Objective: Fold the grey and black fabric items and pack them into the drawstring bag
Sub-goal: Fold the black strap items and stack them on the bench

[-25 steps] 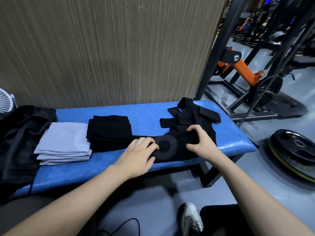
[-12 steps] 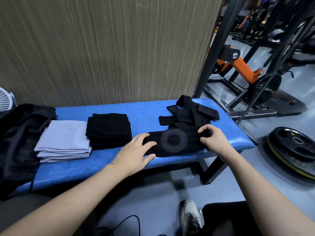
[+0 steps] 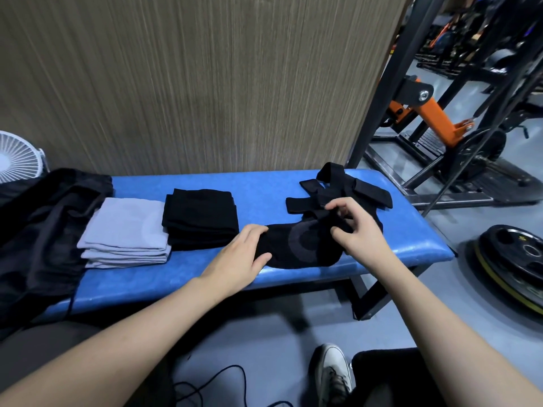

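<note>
A black fabric sleeve with a grey ring pattern [image 3: 299,248] lies on the blue bench [image 3: 264,183] near its front edge. My left hand [image 3: 244,254] rests flat on the sleeve's left end. My right hand [image 3: 357,229] pinches the sleeve's right end, fingers curled round a fold of it. Just behind lies a tangle of black straps [image 3: 338,192]. A folded black stack [image 3: 201,217] and a folded grey stack [image 3: 127,230] sit side by side to the left. The black drawstring bag [image 3: 41,230] lies crumpled at the bench's left end.
A wood-grain wall panel [image 3: 205,83] stands behind the bench. A white fan [image 3: 17,157] is at far left. Black rack posts with an orange arm [image 3: 435,113] and weight plates [image 3: 517,259] occupy the floor to the right. My shoe [image 3: 333,374] is below.
My right hand has lifted from the sleeve's right edge and now pinches a fold of it. The left hand stays on the left end.
</note>
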